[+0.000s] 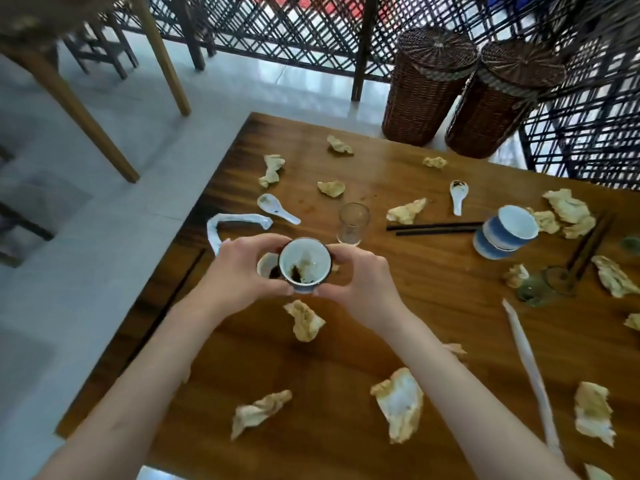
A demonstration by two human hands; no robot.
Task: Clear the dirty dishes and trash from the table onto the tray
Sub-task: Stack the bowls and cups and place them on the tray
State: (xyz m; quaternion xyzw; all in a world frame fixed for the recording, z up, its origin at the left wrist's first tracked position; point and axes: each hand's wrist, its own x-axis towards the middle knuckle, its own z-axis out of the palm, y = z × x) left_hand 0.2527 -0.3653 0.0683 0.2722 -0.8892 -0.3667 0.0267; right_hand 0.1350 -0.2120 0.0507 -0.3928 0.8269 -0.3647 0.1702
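A small round ceramic cup, glazed white inside and stained brown, is held above the wooden tabletop, mouth tipped toward the camera. The left hand and right hand both curl their grip round its sides. Beyond lie two porcelain spoons, one clear glass and two stacked blue-striped bowls, amid crumpled napkins.

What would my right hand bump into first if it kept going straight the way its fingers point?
Your right hand points up-left, across the small bowl it already grips, so next comes your left hand on the bowl's other side. Beyond that likely the white spoon, though depth is unclear.
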